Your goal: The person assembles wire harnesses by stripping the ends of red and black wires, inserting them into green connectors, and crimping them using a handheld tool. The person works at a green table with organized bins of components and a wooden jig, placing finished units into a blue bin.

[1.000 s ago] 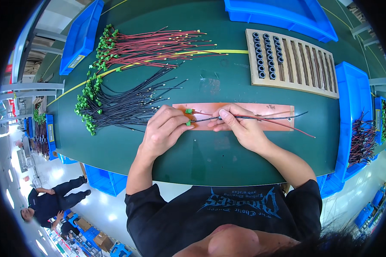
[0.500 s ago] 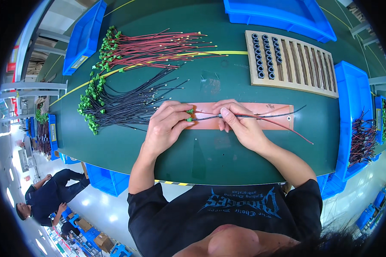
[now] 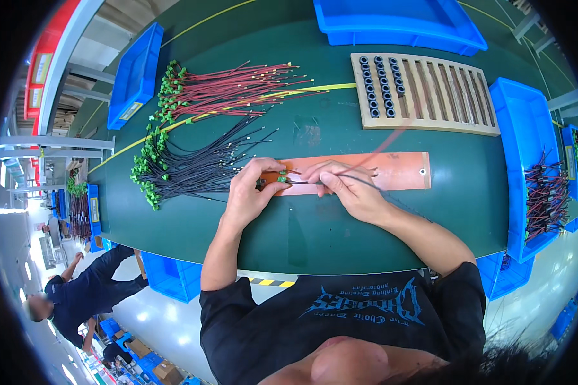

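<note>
My left hand [image 3: 253, 186] pinches the small green connectors [image 3: 282, 180] at one end of a red wire and a black wire [image 3: 359, 179]. With closed fingertips, my right hand [image 3: 352, 192] grips the two wires a little further along. The red wire [image 3: 392, 138] swings out blurred to the upper right, while the black one trails over my right hand. Both hands are above an orange strip [image 3: 398, 170] lying on the green table [image 3: 340, 244]. My fingers hide whatever else is around the wires there.
Left of the strip lie bundles of black wires [image 3: 199, 160] and red wires [image 3: 237, 90] with green ends. A wooden rack [image 3: 424, 122] partly filled with black rings [image 3: 377, 86] stands at back right. Blue bins [image 3: 398, 22] surround the table; the right bin [image 3: 517, 119] holds finished-looking wires. A person [image 3: 87, 289] is beyond.
The loose wire ends have swung: red now points up and right, black bends down over my right hand. My right hand has shifted slightly left. The whole view has moved a little.
</note>
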`<act>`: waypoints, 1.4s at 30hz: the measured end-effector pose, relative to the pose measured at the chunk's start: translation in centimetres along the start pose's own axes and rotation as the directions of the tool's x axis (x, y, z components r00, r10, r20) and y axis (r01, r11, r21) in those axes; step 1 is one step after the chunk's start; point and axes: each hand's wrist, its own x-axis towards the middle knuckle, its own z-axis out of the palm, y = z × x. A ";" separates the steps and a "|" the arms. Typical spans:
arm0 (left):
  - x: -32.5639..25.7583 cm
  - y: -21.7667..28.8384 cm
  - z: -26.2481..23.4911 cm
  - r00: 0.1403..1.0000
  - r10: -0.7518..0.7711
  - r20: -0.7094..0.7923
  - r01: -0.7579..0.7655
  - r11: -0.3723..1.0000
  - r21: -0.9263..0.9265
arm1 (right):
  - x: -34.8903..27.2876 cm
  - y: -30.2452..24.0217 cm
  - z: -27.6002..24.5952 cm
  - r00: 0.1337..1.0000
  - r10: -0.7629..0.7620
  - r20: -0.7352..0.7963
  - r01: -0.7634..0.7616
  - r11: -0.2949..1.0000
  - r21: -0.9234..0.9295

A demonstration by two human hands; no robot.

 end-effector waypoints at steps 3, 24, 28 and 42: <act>0.8 1.8 -0.7 0.963 0.269 0.030 -0.268 0.936 0.226 | 0.2 -0.1 -0.6 0.977 0.209 -0.033 -0.212 0.967 -0.143; 5.8 3.1 -6.3 0.973 0.204 0.109 -0.171 0.320 0.932 | 1.1 0.2 -0.7 0.993 0.076 -0.095 -0.096 0.970 -0.222; 3.7 3.1 -0.8 0.930 -0.167 -0.329 0.090 0.967 -0.236 | 0.6 -0.2 -0.7 0.994 0.065 -0.084 -0.081 0.975 -0.206; 1.5 4.4 10.9 0.888 -0.316 -0.335 -0.105 0.569 -0.816 | 0.0 0.2 -0.6 0.984 -0.124 -0.125 0.075 0.938 -0.338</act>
